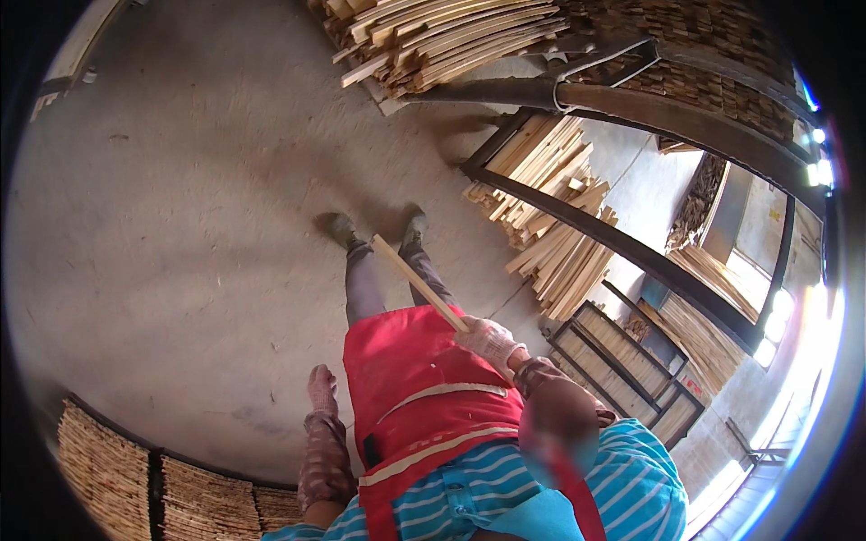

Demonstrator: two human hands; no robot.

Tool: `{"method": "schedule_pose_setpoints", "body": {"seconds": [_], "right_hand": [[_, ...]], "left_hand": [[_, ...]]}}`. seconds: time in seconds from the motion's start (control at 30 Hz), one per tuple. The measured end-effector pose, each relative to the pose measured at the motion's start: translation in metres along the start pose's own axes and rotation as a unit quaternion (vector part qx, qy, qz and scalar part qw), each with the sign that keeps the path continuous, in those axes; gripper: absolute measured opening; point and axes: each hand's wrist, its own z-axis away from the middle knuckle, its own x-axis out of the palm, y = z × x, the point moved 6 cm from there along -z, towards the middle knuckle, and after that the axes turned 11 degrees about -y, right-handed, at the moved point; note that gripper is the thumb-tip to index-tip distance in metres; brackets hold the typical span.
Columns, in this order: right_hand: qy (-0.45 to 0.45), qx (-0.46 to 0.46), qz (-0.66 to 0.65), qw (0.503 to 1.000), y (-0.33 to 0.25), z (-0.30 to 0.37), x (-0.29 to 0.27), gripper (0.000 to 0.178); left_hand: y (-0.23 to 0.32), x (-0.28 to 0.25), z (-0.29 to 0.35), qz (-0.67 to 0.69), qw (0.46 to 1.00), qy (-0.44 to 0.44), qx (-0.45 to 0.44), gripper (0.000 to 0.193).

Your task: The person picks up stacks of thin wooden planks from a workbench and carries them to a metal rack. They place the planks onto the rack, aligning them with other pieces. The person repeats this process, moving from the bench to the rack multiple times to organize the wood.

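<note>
My right hand [489, 343], in a pale knitted glove, is closed around one end of a thin wooden strip [419, 284]. The strip slants out in front of my red apron [424, 347] and its free end lies over my legs in the picture, close to my shoes. My left hand [322, 389], gloved as well, hangs low at my left side with nothing visible in it. Its fingers look loose and slightly bent. Patterned sleeve covers [327, 460] are on my forearms.
Loose wooden strips [541, 189] lie piled ahead to the right, beside a dark metal frame [613, 234]. Another strip stack [451, 36] stands farther ahead. Racks packed with wood [104, 473] line the near left. A framed wooden panel [622, 365] is at my right. Concrete floor [180, 252] lies around my feet.
</note>
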Motion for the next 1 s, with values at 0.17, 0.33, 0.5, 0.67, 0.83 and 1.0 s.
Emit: {"method": "schedule_pose_setpoints", "body": {"seconds": [0.17, 0.33, 0.5, 0.67, 0.83, 1.0], "right_hand": [[0.002, -0.001, 0.045, 0.999, -0.010, -0.003, -0.002, 0.048], [-0.042, -0.045, 0.049, 0.997, -0.032, -0.015, 0.005, 0.049], [-0.117, -0.049, -0.014, 0.992, -0.050, -0.041, 0.020, 0.051], [-0.141, -0.066, -0.062, 0.986, -0.046, -0.070, 0.036, 0.053], [-0.173, -0.050, -0.083, 0.980, -0.047, -0.097, 0.047, 0.059], [-0.193, -0.039, -0.102, 0.975, -0.066, -0.127, 0.053, 0.055]], "left_hand": [[0.003, 0.005, -0.001, 0.000, 1.000, 0.010, -0.028, 0.022], [0.004, 0.016, 0.004, -0.010, 0.999, 0.032, -0.025, 0.022], [-0.014, 0.005, -0.007, 0.015, 0.997, 0.051, -0.055, 0.015], [-0.045, -0.009, -0.008, 0.042, 0.993, 0.060, -0.092, 0.019], [-0.066, 0.000, -0.006, 0.063, 0.980, 0.135, -0.134, 0.011], [-0.025, -0.022, -0.057, -0.317, 0.920, 0.226, -0.052, 0.067]]}}
